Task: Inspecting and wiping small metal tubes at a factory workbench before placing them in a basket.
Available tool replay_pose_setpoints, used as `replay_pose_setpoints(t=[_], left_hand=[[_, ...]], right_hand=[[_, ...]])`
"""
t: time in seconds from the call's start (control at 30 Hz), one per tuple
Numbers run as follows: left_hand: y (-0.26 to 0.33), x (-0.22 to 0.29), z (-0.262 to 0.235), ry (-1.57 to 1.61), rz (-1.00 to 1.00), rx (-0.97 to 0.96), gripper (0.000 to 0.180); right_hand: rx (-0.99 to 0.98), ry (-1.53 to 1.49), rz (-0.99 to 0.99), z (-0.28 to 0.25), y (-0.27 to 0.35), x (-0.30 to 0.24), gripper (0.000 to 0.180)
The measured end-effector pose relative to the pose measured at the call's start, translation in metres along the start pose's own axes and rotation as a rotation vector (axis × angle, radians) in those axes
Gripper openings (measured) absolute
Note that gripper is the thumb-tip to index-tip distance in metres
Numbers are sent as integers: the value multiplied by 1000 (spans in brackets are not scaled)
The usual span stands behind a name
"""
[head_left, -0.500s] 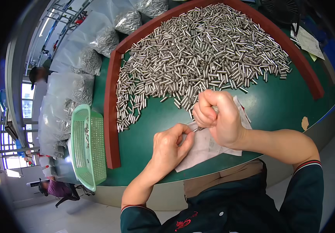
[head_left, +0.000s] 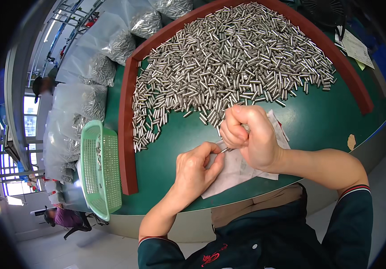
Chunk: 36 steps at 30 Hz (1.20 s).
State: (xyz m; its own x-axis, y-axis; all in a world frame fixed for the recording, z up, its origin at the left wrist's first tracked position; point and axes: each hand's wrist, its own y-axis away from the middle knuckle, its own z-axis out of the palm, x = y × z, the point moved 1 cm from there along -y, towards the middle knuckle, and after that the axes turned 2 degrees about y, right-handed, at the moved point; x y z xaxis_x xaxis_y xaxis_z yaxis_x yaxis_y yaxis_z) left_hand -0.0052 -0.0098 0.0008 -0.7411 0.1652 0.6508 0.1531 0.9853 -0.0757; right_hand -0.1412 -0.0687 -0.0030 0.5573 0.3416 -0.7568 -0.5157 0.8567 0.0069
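Left hand (head_left: 195, 168) pinches a metal pin (head_left: 225, 150) over the pale cloth (head_left: 226, 175); right hand (head_left: 255, 134)'s clenched, can't tell around what. Pin's probably stiff, light, kinda slippery, so I'd grip its sides.

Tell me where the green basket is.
In the head view, the green basket is at the left, just outside the left bar of the dark red frame, with clear bags of metal pieces to its upper left.
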Motion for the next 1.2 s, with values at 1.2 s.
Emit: replay_pose_setpoints(t=[1.2], left_hand=[[-15, -36, -25, 1587, -513, -54, 11]], right_hand=[[34, -14, -96, -1, -4, -11, 38]])
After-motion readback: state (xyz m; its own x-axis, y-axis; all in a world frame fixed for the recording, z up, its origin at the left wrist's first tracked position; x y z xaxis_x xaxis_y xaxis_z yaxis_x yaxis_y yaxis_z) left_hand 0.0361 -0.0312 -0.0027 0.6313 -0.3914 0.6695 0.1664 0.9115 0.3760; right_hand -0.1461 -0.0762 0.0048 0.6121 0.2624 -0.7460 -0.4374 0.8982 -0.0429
